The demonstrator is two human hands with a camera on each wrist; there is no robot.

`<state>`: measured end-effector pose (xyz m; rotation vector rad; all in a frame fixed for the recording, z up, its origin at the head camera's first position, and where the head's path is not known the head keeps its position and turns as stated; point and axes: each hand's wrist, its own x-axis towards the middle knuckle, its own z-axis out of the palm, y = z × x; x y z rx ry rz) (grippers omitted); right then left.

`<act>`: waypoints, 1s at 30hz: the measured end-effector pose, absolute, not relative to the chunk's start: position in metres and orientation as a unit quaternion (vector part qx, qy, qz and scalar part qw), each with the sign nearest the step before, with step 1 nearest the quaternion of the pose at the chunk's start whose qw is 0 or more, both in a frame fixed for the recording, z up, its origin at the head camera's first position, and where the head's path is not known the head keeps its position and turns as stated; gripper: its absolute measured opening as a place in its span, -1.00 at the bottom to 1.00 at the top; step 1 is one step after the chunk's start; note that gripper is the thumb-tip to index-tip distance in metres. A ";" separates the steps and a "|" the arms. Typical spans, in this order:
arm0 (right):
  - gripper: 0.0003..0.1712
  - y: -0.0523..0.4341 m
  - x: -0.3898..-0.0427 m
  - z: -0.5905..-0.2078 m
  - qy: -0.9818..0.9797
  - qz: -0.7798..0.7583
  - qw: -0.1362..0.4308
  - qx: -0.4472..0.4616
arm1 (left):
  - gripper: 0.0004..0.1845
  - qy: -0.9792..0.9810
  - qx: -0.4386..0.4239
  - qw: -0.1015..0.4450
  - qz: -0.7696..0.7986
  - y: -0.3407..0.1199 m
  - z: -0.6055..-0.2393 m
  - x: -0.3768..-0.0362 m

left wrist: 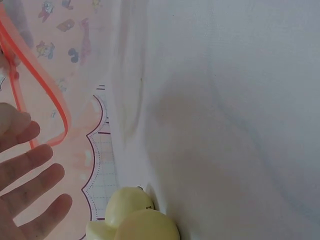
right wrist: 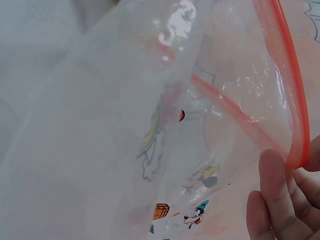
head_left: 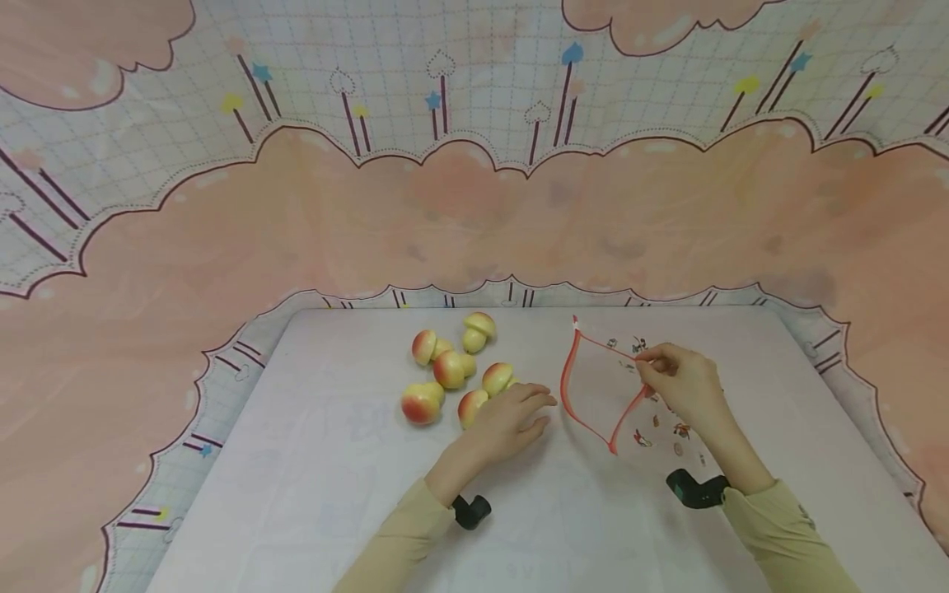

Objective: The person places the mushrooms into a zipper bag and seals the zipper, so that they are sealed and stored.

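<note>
A clear zip bag [head_left: 567,377] with a red rim and printed cartoon figures stands with its mouth spread wide. My right hand [head_left: 688,387] pinches the rim at its right side; the right wrist view shows the fingers [right wrist: 274,185] at a corner of the red zip [right wrist: 295,90]. Just left of the bag, my left hand [head_left: 504,424] hovers with its fingers extended and holds nothing. Beneath and beside it lie yellow toy mushrooms [head_left: 474,405] with red-tinted caps, one partly covered by the hand. Two of them [left wrist: 150,225] also show in the left wrist view.
Several more toy mushrooms [head_left: 449,369] lie grouped left of the bag on the white table [head_left: 311,461]. A patterned curtain [head_left: 474,222] hangs behind the table's far edge. Black wrist devices [head_left: 697,489] sit by both sleeves.
</note>
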<state>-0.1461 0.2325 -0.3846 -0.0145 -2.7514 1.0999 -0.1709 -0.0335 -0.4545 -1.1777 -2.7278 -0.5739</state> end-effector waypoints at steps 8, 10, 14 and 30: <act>-0.79 0.233 -0.145 -0.385 -0.924 0.371 0.095 -0.001 | -0.77 -0.902 -0.351 0.141 -0.209 -0.047 -0.448 -0.165; -0.79 0.233 -0.145 -0.385 -0.924 0.370 0.095 -0.002 | -0.78 -0.899 -0.346 0.154 -0.221 -0.050 -0.449 -0.165; -0.78 0.234 -0.145 -0.384 -0.924 0.371 0.096 -0.002 | -0.79 -0.893 -0.339 0.178 -0.236 -0.057 -0.452 -0.166; -0.77 0.236 -0.144 -0.381 -0.922 0.377 0.090 -0.004 | -0.72 -0.906 -0.286 0.203 -0.237 -0.082 -0.461 -0.169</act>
